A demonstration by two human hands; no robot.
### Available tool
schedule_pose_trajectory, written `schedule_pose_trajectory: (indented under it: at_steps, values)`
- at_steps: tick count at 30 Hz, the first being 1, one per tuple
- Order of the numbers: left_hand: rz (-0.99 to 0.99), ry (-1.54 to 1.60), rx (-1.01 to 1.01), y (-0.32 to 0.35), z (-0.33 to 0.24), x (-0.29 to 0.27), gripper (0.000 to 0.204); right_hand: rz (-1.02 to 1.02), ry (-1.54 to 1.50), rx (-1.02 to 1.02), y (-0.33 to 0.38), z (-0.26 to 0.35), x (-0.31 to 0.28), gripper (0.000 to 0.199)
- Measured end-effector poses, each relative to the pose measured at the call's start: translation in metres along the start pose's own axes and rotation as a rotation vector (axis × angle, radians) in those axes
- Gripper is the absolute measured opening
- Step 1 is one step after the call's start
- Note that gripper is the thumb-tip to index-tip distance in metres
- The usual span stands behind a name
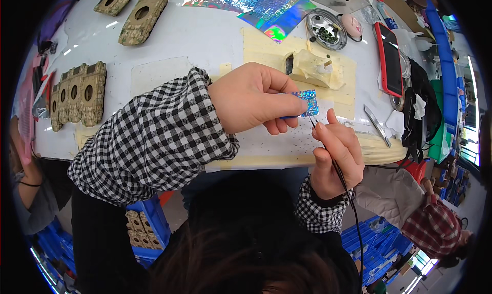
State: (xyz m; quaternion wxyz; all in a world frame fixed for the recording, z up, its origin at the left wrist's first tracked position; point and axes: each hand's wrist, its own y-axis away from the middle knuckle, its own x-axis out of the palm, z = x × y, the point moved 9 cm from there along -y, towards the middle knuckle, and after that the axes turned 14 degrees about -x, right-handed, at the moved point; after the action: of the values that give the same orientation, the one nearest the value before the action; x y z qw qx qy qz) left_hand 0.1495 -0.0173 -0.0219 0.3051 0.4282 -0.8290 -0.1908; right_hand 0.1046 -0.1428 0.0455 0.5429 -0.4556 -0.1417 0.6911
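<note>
My left hand [256,96] pinches a small blue holographic sticker piece [311,103] between thumb and fingers, above the front part of the table. My right hand [338,153] is closed around a thin, dark, pointed tool [314,123], whose tip meets the lower edge of the sticker piece or comes very near it. Whether the tool has one or two prongs is too small to tell. A thin black cable [354,212] runs down from the right hand. Just beyond the hands, a block wrapped in cream tape [312,68] carries a short upright peg.
Camouflage toy tank hulls [145,17] with round holes stand at the far left; several more [79,94] sit in a row nearer. Holographic sheets [277,12] lie at the back. At right are a dish of small dark parts [326,30], a red-cased phone [389,58] and tweezers [377,125].
</note>
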Motion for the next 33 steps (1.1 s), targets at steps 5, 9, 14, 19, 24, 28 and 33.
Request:
schedule_pose_trajectory:
  at_steps: [5, 9, 14, 19, 24, 28, 33]
  values:
    - [0.001, 0.006, -0.001, 0.0, 0.001, 0.001, 0.022, 0.006, 0.003, 0.0, 0.0, 0.0, 0.001, 0.03]
    - [0.004, 0.003, 0.001, 0.0, 0.0, 0.001, 0.023, 0.001, 0.008, -0.009, 0.0, 0.0, 0.001, 0.029]
    - [0.012, 0.01, 0.0, 0.0, 0.001, 0.001, 0.023, -0.009, -0.009, 0.011, 0.0, -0.001, 0.0, 0.028]
    - [0.001, 0.009, 0.004, -0.001, 0.001, 0.0, 0.023, -0.064, -0.019, 0.033, 0.003, -0.004, -0.004, 0.028]
    - [-0.016, 0.01, 0.001, 0.0, 0.0, -0.001, 0.022, -0.104, -0.009, 0.025, 0.005, -0.004, -0.01, 0.029]
    - [-0.037, 0.023, 0.009, -0.001, 0.0, -0.005, 0.023, 0.026, 0.103, 0.044, 0.011, -0.009, -0.014, 0.03]
    - [-0.051, 0.008, 0.011, -0.001, 0.0, -0.006, 0.023, 0.217, 0.288, 0.036, 0.016, -0.008, -0.009, 0.034]
